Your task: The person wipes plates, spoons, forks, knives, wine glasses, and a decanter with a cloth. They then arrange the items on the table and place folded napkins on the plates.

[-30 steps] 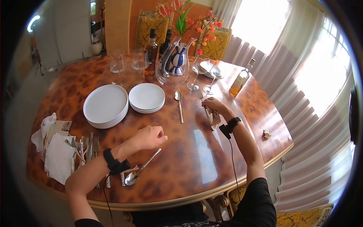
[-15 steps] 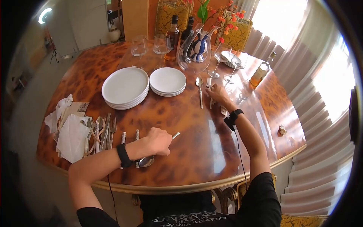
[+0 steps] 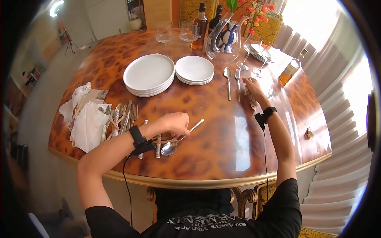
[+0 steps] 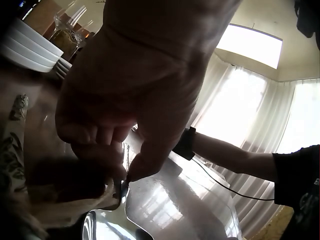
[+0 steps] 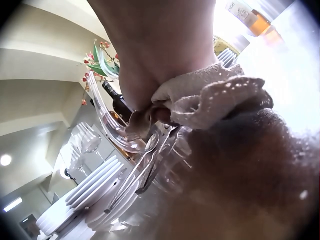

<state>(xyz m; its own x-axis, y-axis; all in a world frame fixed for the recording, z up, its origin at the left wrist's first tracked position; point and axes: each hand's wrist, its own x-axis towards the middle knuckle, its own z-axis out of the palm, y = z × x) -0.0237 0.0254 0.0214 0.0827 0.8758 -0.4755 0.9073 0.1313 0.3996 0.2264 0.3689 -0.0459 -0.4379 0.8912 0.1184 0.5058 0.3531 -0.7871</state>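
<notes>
My left hand (image 3: 174, 123) is low over the near part of the table, its thumb and fingers pinching a large silver spoon (image 3: 169, 148) at the neck. The bowl of this spoon faces up, and its handle slants away to the right beyond my fingers. Beside it, partly under my left wrist, lie patterned handles (image 3: 158, 147). Farther off, my right hand (image 3: 254, 88) holds a crumpled beige cloth (image 5: 210, 102) that hangs below the fingers. Just left of that hand lies a fork (image 3: 238, 85), parallel to another silver spoon (image 3: 228, 85).
Stacks of large plates (image 3: 149, 73) and small plates (image 3: 194, 69) stand mid-table. Behind are wine glasses (image 3: 188, 33), a glass decanter (image 3: 212, 49) and bottles (image 3: 200, 27). Napkins (image 3: 89, 125) and cutlery (image 3: 129, 115) lie left; a liquor bottle (image 3: 293, 68) stands right.
The fork has left my right hand and lies beside the far spoon; that hand has shifted right with the cloth. My left hand has come down onto the near spoon. The head view has shifted.
</notes>
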